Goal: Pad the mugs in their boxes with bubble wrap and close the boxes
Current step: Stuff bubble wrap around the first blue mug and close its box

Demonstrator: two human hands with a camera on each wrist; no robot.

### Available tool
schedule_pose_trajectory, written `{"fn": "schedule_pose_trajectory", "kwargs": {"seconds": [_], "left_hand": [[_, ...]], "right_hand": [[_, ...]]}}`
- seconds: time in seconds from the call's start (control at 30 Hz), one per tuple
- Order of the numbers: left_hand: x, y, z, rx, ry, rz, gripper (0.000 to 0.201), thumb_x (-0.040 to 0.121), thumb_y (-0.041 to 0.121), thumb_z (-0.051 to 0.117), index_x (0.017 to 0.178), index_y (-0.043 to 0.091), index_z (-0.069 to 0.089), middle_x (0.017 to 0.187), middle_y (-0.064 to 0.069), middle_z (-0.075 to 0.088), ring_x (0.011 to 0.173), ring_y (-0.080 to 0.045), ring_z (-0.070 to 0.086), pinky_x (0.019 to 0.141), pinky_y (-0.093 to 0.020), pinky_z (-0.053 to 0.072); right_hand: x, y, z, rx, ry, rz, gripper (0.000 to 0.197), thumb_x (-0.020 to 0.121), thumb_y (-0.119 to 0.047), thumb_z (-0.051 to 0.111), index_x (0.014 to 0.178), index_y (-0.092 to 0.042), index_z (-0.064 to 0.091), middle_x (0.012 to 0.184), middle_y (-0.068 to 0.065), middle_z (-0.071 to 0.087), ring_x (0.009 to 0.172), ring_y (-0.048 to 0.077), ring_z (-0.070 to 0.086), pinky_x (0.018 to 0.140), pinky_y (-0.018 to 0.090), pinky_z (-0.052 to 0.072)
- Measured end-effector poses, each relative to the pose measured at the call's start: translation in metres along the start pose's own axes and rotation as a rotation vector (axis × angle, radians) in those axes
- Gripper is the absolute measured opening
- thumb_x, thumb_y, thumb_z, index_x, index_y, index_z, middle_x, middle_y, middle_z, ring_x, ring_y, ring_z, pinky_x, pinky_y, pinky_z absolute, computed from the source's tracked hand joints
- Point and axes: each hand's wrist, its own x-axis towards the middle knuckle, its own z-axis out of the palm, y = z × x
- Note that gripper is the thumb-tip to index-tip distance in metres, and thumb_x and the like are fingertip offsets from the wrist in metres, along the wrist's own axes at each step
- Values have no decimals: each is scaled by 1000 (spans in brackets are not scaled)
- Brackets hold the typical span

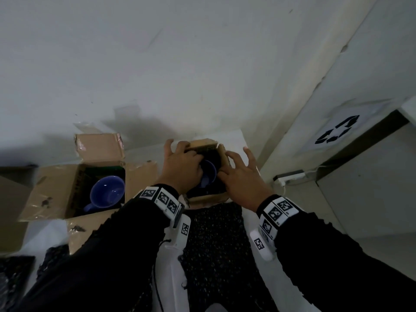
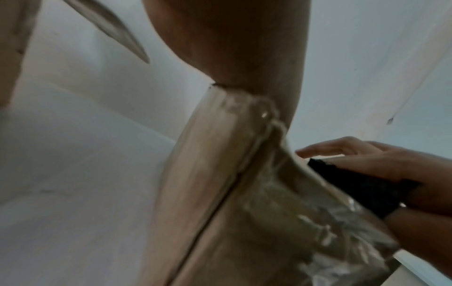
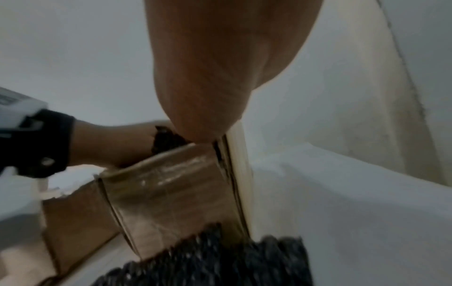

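Observation:
A small cardboard box (image 1: pixel 208 197) stands at the table's far right, with a blue mug (image 1: pixel 209 175) inside and black bubble wrap around the mug. My left hand (image 1: pixel 191 161) reaches in from the left. Its fingers curl down onto the black wrap (image 3: pixel 166 139) beside the mug, their tips hidden, and the thumb sticks out. My right hand (image 1: pixel 236 167) lies with spread, straight fingers (image 2: pixel 342 149) on the box's right rim. A long strip of black bubble wrap (image 1: pixel 216 244) trails from the box toward me. A larger open box (image 1: pixel 56 188) on the left holds another blue mug (image 1: pixel 107 193).
More black bubble wrap (image 1: pixel 13 280) lies at the lower left. The white wall stands right behind the boxes. A white power strip (image 1: pixel 290 176) and a panel with a recycling sign (image 1: pixel 337 131) are to the right, beyond the table edge.

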Motion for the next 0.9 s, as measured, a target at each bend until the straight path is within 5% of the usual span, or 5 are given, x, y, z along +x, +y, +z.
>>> {"fn": "schedule_pose_trajectory", "kwargs": {"seconds": [0.13,0.27,0.43,0.67,0.9], "left_hand": [[-24,-1,2,-52,59,53,57,89,54,25,96,26,74,113,4,69,133,-31,39,101,-51,30],[-61,6,-6,-130,-105,10,67,89,67,19,120,30,65,142,3,51,146,-33,18,110,-54,25],[-115,25,-1,-194,-107,-16,57,94,57,31,141,28,45,160,0,23,146,-30,18,116,-49,19],[-177,54,24,-269,15,28,65,88,44,55,146,23,36,163,-10,5,137,-33,34,107,-45,36],[-213,70,35,-407,-12,-17,90,84,76,39,154,30,9,162,-1,12,146,-23,20,115,-45,24]], "right_hand": [[-5,-3,-2,147,287,123,15,77,-15,70,88,-20,61,92,-1,65,94,28,58,92,47,38],[-12,-2,-6,393,310,211,10,86,-22,64,93,-15,61,93,4,62,81,28,56,69,40,44],[-56,-24,-6,627,349,245,13,89,-21,54,97,-16,62,101,2,59,88,25,54,73,42,47],[-141,-81,19,513,-231,237,76,65,-80,55,125,-34,50,135,-5,41,121,23,38,95,42,36],[-154,-95,18,665,18,253,20,77,-28,75,94,-27,66,118,-6,55,110,25,47,85,36,37]]}}
